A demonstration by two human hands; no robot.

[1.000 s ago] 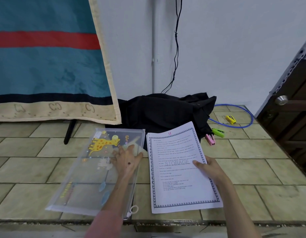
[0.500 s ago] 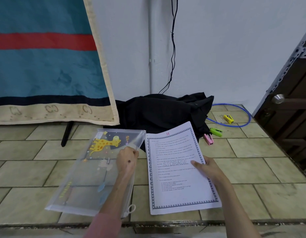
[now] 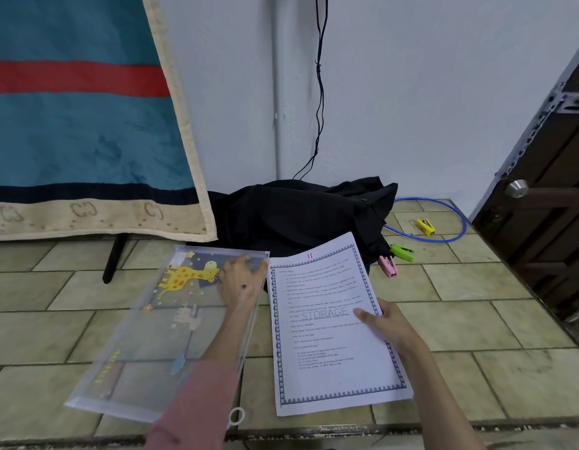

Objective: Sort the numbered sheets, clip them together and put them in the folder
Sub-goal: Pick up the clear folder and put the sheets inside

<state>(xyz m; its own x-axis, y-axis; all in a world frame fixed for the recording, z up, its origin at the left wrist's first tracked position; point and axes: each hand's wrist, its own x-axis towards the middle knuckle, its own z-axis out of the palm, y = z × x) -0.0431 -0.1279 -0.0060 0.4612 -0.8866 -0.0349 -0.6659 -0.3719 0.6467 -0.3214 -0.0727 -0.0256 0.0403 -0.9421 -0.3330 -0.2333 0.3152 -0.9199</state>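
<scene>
Tiled floor (image 3: 460, 323) against a white wall (image 3: 411, 92), my left hand (image 3: 241, 285) pinching the folder's (image 3: 145, 339) far right corner, right hand (image 3: 384, 323) gripping the sheets (image 3: 327, 323) just right of it, their small print unreadable.

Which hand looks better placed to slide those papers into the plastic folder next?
The right hand: it already grips the sheets by their right edge. The left hand lies on the giraffe folder near its top corner, suited to holding it open.

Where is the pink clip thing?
In the head view, the pink clip lies on the tiled floor, right of the sheets, beside the green clip and the black cloth.
</scene>
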